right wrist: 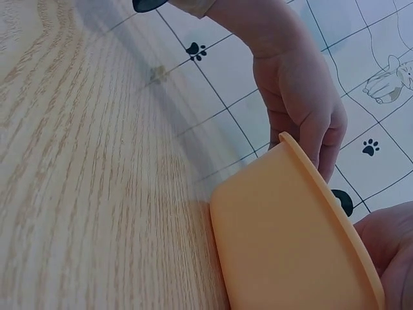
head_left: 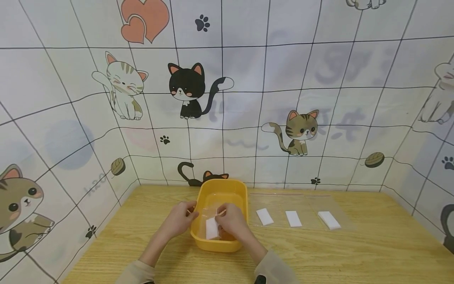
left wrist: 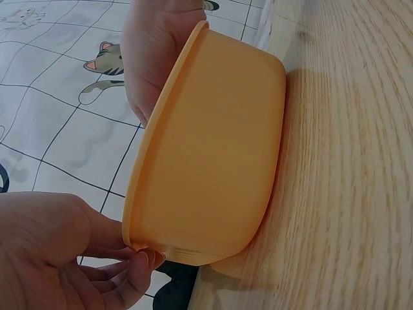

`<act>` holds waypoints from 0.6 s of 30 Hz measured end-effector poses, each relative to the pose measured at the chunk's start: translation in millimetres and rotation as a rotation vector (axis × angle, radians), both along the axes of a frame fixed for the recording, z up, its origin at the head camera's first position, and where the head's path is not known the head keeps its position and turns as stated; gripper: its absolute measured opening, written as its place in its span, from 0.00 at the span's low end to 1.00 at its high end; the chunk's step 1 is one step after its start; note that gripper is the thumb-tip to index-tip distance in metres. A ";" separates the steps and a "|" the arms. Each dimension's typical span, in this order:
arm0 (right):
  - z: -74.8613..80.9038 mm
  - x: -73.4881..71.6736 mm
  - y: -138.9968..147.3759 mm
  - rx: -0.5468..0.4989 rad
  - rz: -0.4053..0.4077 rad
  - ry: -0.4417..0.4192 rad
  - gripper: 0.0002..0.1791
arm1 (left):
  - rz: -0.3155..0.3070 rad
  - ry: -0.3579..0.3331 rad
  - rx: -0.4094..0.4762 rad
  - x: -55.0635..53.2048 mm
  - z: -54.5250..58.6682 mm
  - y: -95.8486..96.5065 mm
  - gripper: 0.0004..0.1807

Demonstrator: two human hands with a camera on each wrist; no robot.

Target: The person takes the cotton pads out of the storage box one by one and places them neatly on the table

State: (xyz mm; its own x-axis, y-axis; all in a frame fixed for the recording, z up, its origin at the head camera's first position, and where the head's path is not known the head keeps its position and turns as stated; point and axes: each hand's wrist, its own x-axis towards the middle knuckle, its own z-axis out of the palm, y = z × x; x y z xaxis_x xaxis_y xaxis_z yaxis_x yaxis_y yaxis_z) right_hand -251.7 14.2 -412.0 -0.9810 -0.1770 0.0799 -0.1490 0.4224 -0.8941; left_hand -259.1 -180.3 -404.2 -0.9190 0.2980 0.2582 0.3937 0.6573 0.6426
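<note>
A yellow plastic basin (head_left: 221, 246) stands on the wooden table. Within it is a clear zip bag (head_left: 207, 211) with a pinkish strip along its top, and a white rectangular block (head_left: 212, 228) shows at the bag. My left hand (head_left: 180, 217) pinches the strip's left end beside the basin's left rim; in the left wrist view its fingertips (left wrist: 150, 257) lie right at that rim. Over the basin, my right hand (head_left: 232, 221) pinches the other end of the strip close above the block. The basin wall (right wrist: 284, 232) hides part of the right fingers from the right wrist view.
To the right of the basin, clear zip bags (head_left: 280, 201) lie flat on the table (head_left: 319, 260). On them rest a left white block (head_left: 264, 217), a middle one (head_left: 293, 219) and a right one (head_left: 329, 220). A cat-print cloth (head_left: 241, 118) hangs behind.
</note>
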 end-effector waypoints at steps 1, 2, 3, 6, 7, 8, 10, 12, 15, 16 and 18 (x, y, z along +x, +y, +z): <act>-0.2 0.0 -0.2 -0.005 0.002 0.004 0.06 | 0.000 -0.005 0.003 0.3 0.2 0.0 0.08; -0.4 -0.1 -0.3 -0.008 0.001 0.007 0.05 | 0.000 -0.009 0.005 0.6 0.5 -0.1 0.08; -0.9 -0.3 -0.5 -0.009 0.000 0.010 0.05 | 0.000 -0.014 0.008 0.7 0.6 -0.2 0.08; -1.4 -0.7 -1.1 -0.012 -0.004 0.017 0.04 | 0.002 -0.025 0.012 1.1 0.8 -0.4 0.07; -1.9 -1.0 -1.2 -0.011 -0.005 0.020 0.04 | 0.003 -0.026 0.011 1.1 0.8 -0.5 0.06; -2.0 -1.0 -1.2 -0.012 -0.007 0.021 0.04 | 0.005 -0.027 0.011 1.2 0.8 -0.5 0.06; -2.3 -0.9 -1.0 -0.015 -0.006 0.026 0.03 | 0.008 -0.027 0.009 1.3 0.8 -0.5 0.05; -3.0 -0.9 -0.8 -0.017 -0.006 0.035 0.03 | 0.010 -0.025 0.006 1.4 0.9 -0.5 0.05; -4.1 -0.9 -0.3 -0.027 -0.003 0.059 0.02 | 0.009 -0.023 0.006 1.3 0.7 -0.5 0.05; -4.6 -1.2 -0.2 -0.029 -0.005 0.068 0.02 | 0.008 -0.020 0.005 1.3 0.7 -0.4 0.06; -5.4 -1.3 -0.1 -0.039 -0.007 0.090 0.02 | 0.006 -0.018 0.005 1.2 0.6 -0.4 0.06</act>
